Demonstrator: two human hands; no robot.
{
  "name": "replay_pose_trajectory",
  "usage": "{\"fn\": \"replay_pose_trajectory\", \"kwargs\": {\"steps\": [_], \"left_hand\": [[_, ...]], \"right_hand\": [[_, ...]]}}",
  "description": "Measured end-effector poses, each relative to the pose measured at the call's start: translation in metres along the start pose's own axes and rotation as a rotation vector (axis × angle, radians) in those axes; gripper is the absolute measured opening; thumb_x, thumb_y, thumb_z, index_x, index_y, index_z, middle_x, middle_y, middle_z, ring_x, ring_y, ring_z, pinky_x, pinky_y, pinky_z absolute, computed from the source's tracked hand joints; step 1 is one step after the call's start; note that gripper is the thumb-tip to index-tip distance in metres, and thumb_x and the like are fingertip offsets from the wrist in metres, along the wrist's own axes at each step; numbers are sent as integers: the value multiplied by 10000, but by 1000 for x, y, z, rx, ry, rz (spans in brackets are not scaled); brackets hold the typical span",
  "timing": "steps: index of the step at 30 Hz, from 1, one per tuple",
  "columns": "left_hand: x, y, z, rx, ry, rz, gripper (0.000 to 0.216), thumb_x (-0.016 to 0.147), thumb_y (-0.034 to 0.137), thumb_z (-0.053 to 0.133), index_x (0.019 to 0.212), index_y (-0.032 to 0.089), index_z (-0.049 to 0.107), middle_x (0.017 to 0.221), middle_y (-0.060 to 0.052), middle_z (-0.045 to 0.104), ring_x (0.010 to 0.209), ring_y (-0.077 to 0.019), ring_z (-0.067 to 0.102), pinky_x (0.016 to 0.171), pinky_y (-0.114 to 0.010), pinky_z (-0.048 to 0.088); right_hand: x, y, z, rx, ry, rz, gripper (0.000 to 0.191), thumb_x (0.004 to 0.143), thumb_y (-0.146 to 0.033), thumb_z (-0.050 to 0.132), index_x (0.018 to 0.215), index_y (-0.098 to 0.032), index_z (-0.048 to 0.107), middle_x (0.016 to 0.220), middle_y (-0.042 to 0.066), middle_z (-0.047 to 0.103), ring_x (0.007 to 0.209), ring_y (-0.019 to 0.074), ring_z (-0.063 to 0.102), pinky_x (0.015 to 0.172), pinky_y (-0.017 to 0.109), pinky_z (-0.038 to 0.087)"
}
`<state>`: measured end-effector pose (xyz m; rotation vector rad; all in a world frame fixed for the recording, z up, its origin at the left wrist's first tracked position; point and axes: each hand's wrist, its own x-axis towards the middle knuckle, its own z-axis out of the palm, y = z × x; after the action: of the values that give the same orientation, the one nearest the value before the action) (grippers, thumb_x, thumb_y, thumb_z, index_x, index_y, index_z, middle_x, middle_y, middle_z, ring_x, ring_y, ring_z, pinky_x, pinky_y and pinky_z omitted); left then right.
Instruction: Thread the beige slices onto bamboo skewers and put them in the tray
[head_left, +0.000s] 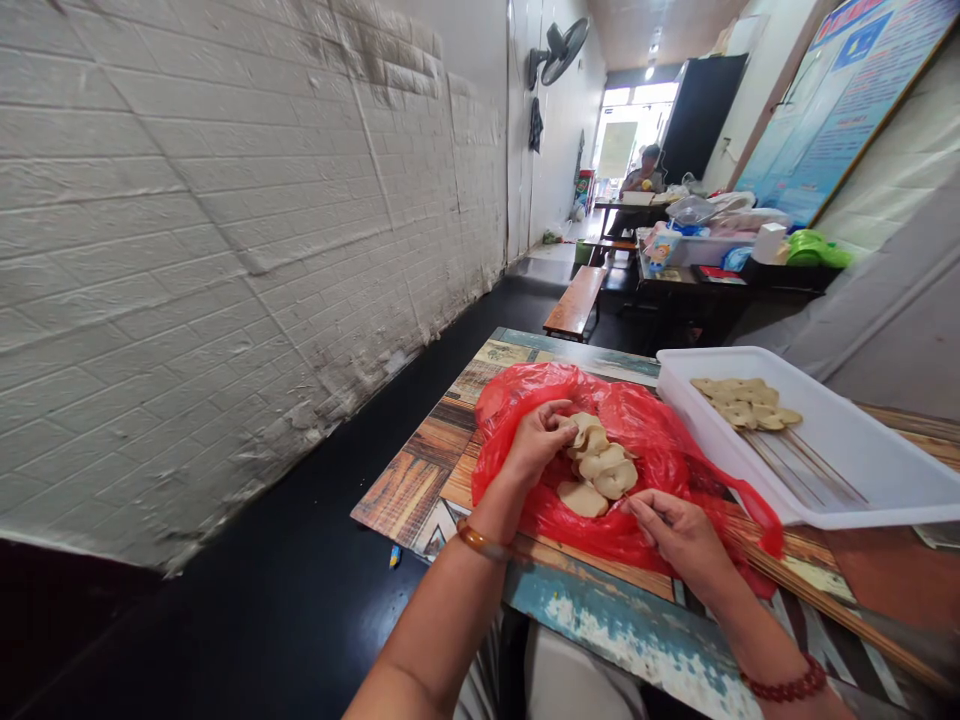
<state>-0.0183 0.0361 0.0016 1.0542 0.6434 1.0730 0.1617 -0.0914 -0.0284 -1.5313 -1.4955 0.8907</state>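
Observation:
Thin, round beige slices (606,468) lie heaped in an opened red plastic bag (525,390) on the table. At the heap's far left edge, my left hand (534,440) pinches one slice between thumb and fingers. My right hand (671,535) is closed in a pinch at the heap's near right side, just above the bag; what its fingertips hold is too small to make out. Several thin wooden skewers (847,605) lie along the table to the right, partly under the bag and my right forearm. More slices (742,402), threaded on skewers, rest inside a white plastic tray (885,505).
The wood-patterned table (409,475) ends at the left above a dark floor. A white brick-textured wall (247,230) runs along the left. Beyond stand a wooden bench (576,300), a cluttered table (660,278) and a seated person (646,178). A fan (562,52) hangs on the wall.

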Motion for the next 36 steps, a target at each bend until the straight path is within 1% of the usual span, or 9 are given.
{"fn": "replay_pose_trajectory", "kwargs": {"steps": [4,10,15,21,23,26,29,32,36], "left_hand": [[0,2,2,11,32,14,525,568,260,764,1039,129,573,619,48,560,531,-59,485,554,-198,361],[-1,5,5,44,75,56,453,617,230,694,1041,136,564,620,47,543,526,-59,463,528,-191,339],[0,4,5,131,113,114,407,650,189,640,1045,132,560,612,56,510,516,-51,431,529,-187,337],[3,-3,5,272,168,209,376,653,146,606,1028,153,598,643,31,556,567,-86,482,571,-206,375],[4,-4,5,316,195,223,372,643,134,615,1013,173,616,664,17,585,611,-108,518,597,-216,393],[4,-6,5,339,218,213,377,628,129,640,1001,187,627,693,-1,620,661,-133,553,625,-229,412],[4,-5,5,321,233,181,385,613,136,664,994,181,623,673,2,623,651,-134,559,614,-228,410],[4,-3,6,275,241,134,411,597,162,692,999,165,606,634,17,612,609,-120,547,583,-216,396],[2,-1,6,150,199,67,475,588,229,728,1023,134,562,609,34,598,540,-84,505,545,-198,372]], "right_hand": [[0,0,0,12,13,6,372,841,-493,491,789,-171,670,511,-32,474,481,123,438,488,240,343],[1,1,0,-1,3,8,380,845,-499,479,703,-179,626,506,-37,463,485,117,435,495,238,344],[1,-2,0,-4,0,-4,357,850,-470,481,733,-172,639,509,-40,461,492,117,431,496,240,343],[1,-3,0,-8,-1,13,394,844,-506,480,671,-174,603,511,-40,455,488,116,432,501,241,344],[1,-1,0,4,-3,12,401,845,-516,476,694,-169,609,511,-39,456,489,118,432,499,242,343],[2,0,1,12,-5,6,397,851,-519,471,754,-165,621,522,-38,462,503,124,439,508,243,345],[2,0,3,24,-3,3,392,848,-526,472,758,-175,620,530,-35,461,512,131,443,514,250,350],[2,0,4,40,2,0,383,857,-519,462,753,-184,614,531,-31,457,510,134,439,519,261,350],[1,1,5,55,9,19,381,855,-521,460,793,-180,619,534,-42,450,486,121,430,499,248,340]]}}
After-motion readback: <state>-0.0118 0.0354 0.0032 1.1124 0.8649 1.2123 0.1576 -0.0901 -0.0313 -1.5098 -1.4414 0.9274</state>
